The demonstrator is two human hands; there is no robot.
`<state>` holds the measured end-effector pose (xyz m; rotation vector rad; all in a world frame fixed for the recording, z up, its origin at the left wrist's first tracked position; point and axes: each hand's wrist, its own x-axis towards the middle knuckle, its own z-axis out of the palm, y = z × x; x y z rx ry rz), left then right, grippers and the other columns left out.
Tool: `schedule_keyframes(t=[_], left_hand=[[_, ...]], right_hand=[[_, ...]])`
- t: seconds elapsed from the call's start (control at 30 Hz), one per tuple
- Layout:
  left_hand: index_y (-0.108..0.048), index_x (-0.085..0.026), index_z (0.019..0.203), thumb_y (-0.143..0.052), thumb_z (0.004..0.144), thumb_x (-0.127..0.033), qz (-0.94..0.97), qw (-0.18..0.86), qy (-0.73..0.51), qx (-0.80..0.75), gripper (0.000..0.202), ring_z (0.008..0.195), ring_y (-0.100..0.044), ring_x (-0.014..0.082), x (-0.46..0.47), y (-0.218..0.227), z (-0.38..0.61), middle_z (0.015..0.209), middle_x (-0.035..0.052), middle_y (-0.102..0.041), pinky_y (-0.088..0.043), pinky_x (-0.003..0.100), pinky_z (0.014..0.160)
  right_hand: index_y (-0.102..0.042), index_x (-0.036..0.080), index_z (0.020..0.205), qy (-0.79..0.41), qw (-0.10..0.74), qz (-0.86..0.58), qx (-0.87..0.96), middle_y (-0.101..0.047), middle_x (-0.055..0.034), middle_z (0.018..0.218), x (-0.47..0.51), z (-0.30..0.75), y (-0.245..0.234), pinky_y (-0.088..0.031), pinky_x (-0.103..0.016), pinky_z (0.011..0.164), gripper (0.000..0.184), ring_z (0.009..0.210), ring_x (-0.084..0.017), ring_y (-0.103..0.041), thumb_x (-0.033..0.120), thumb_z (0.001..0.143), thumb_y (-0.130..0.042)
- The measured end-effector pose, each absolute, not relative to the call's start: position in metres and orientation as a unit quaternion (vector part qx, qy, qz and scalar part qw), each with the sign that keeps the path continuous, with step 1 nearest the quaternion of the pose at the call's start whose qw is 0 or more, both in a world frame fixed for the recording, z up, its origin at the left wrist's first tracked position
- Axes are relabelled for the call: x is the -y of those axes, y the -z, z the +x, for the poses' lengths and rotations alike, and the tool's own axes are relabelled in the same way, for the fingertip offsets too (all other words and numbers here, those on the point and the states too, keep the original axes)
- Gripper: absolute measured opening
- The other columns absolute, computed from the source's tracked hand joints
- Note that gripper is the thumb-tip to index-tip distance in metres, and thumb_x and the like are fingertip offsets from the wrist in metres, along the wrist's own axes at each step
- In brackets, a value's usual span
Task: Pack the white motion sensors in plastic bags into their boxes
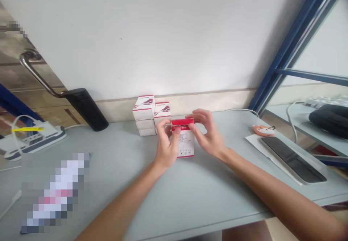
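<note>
A small red-and-white carton (pixel 187 143) stands upright on the grey table, its red top end facing me and print on its front that seems to read "DETECTOR". My left hand (pixel 168 143) grips the carton's left side, thumb on the front face. At the upper right edge, the thumb and fingers of my right hand (pixel 208 134) close on the red top. Whether the top flap is fully closed I cannot tell. Just behind to the left, several similar white boxes (pixel 144 114) with dark red trim are stacked against the wall.
A black bottle (pixel 88 110) leans in view at the back left, near a power strip (pixel 35 143) with cables. A blurred-out item (pixel 57 193) lies front left. On the right are a phone (pixel 293 159), white paper (pixel 261 148) and an orange animal-shaped item (pixel 263 130).
</note>
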<state>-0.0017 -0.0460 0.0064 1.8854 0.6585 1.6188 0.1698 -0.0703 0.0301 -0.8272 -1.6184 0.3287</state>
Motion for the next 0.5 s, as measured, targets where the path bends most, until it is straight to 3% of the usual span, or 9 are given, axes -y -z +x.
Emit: schedule_keyframes(t=[0.07,0.27,0.5], left_hand=[[-0.038,-0.032,0.136,-0.054,0.107,-0.041,0.691,0.300,-0.614,-0.236,0.035,0.103,-0.067,0.0172,0.045,-0.003,-0.001,0.128,0.0069,-0.060,-0.057,0.035,0.089],[-0.040,-0.032,0.150,-0.052,0.107,-0.044,0.735,0.282,-0.568,-0.242,0.046,0.118,-0.064,0.0230,0.047,-0.004,-0.006,0.144,0.0122,-0.055,-0.056,0.041,0.099],[-0.055,-0.027,0.132,-0.046,0.109,-0.041,0.737,0.237,-0.581,-0.253,0.028,0.116,-0.064,0.0231,0.041,-0.004,-0.008,0.125,0.0105,-0.064,-0.054,0.041,0.098]], right_hand=[[-0.062,0.026,0.115,-0.136,0.588,-0.360,0.712,-0.071,-0.0065,0.113,0.071,0.168,-0.033,-0.057,-0.043,0.094,0.016,0.104,-0.021,-0.068,0.038,0.105,-0.058],[-0.066,0.024,0.098,-0.170,0.634,-0.381,0.651,-0.070,-0.0032,0.095,0.074,0.167,-0.042,-0.059,-0.036,0.083,0.020,0.090,-0.018,-0.068,0.042,0.104,-0.061],[-0.066,0.025,0.103,-0.176,0.555,-0.312,0.750,-0.066,-0.0086,0.119,0.073,0.181,-0.046,-0.056,-0.043,0.091,0.018,0.105,-0.022,-0.066,0.043,0.101,-0.065]])
